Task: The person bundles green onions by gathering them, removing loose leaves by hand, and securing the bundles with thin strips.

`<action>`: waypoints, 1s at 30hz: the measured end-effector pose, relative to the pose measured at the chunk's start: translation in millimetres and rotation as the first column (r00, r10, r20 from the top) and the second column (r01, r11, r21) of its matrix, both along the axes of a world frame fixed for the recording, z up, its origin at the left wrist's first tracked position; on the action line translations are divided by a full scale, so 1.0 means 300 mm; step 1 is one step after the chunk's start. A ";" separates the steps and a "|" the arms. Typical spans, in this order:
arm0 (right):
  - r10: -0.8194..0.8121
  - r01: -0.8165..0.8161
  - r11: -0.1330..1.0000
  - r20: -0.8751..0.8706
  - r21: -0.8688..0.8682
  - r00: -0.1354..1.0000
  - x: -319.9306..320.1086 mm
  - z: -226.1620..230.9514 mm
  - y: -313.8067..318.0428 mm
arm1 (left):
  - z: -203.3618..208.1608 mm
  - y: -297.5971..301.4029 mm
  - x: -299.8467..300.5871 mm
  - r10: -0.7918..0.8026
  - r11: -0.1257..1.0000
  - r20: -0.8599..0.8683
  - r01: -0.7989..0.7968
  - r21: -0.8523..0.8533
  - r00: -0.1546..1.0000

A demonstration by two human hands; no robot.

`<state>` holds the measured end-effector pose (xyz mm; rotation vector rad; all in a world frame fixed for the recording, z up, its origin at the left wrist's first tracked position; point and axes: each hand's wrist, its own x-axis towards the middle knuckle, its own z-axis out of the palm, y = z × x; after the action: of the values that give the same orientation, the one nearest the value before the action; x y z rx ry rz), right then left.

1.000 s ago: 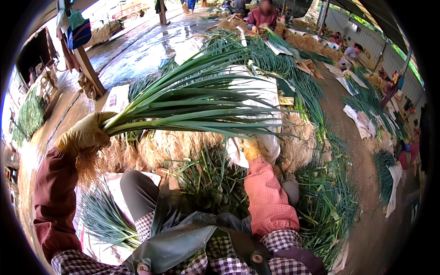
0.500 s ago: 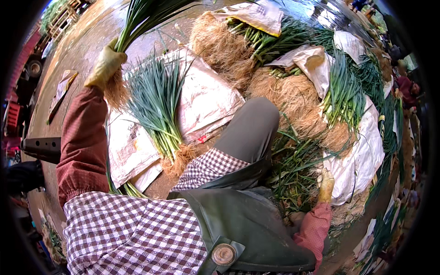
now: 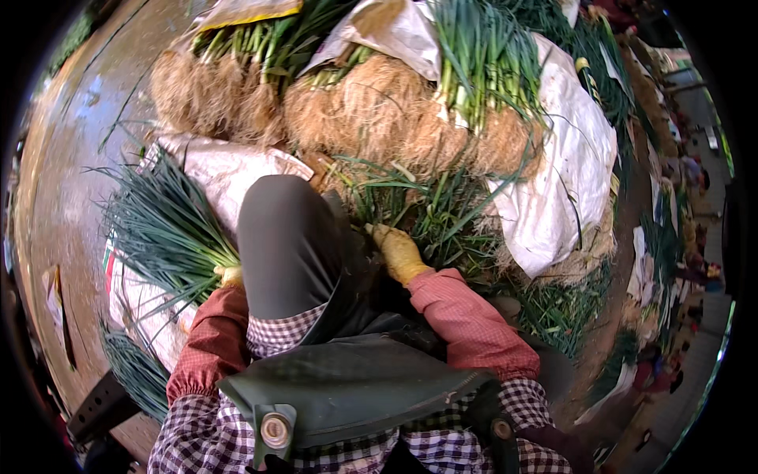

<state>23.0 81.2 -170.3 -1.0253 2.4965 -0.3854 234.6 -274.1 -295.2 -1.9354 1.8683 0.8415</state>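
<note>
My left hand (image 3: 230, 276), in a yellow glove, is closed round the base of a bunch of green onions (image 3: 175, 229). The bunch lies fanned out on a pale sack (image 3: 225, 170), its dark green leaves pointing up and left. My raised knee hides part of that hand and the roots. Beside the knee's right side, my gloved right hand (image 3: 399, 254) reaches over loose green leaves (image 3: 442, 209). Its fingers stretch forward and left, with nothing visible in them; their undersides are hidden. More green onion leaves (image 3: 134, 367) lie at the lower left.
Rooted green onion bundles (image 3: 371, 118) are stacked at the far side, partly under sacks. A white sack (image 3: 553, 197) drapes over the right end. Wet ground (image 3: 79, 150) stretches left, with a flattened wrapper (image 3: 57, 316) on it. People (image 3: 659, 367) are at the far right.
My left hand has brought its raised bunch down onto the sack beside my knee. My right hand has moved inward, from near the white sack to the knee. The view has turned rightward.
</note>
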 end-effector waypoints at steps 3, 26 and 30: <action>0.074 -0.042 0.978 -0.154 0.206 0.985 0.012 -0.187 -0.003 | 0.056 -0.045 -0.003 -0.108 0.994 0.030 0.107 0.017 0.994; -0.693 0.338 0.236 -0.087 0.911 0.716 0.540 0.226 1.691 | 1.136 0.486 -1.078 -0.860 0.352 -0.492 0.856 -0.379 0.135; -0.868 0.260 0.427 0.311 0.866 0.388 0.847 0.176 2.057 | 1.056 0.830 -1.011 -0.796 0.134 -0.605 0.970 -0.202 -0.016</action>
<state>277.0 698.4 -117.5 0.4647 1.7951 0.0214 -68.8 -25.0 21.4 0.1926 2.5039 1.1232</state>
